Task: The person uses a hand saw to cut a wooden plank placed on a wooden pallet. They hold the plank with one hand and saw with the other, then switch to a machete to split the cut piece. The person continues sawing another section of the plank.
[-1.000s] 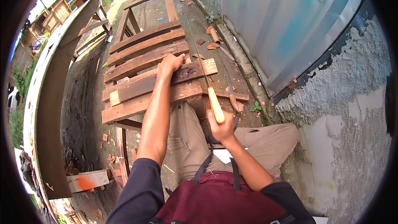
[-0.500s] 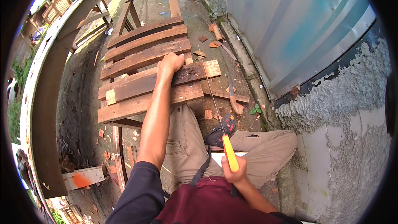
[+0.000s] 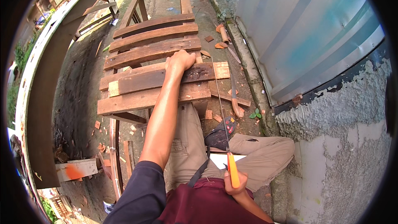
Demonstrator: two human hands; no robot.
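My left hand (image 3: 181, 61) is closed over a dark wooden board (image 3: 145, 81), holding it down across the slats of a low wooden bench (image 3: 153, 52). The board's ends are pale, and its right one sticks out past the bench. In my right hand (image 3: 236, 181), low in front of my body, is the orange-yellow handle of a hand saw (image 3: 233, 170). Its thin blade points away from me and crosses the board where the dark face meets the pale right end. How deep the blade sits in the wood I cannot tell. My left leg is under the bench's near end.
Right of the bench, a large knife (image 3: 235, 101) lies near a loose wooden strip (image 3: 228, 95). Wood chips (image 3: 208, 114) are scattered around my shoe (image 3: 221, 132). A metal sheet (image 3: 306, 37) and rough wall (image 3: 336, 120) stand at right. A long wooden structure (image 3: 39, 99) runs along the left.
My right hand has drawn the saw back toward me, so less blade reaches beyond the board. My left hand keeps its hold. The whole view has shifted slightly.
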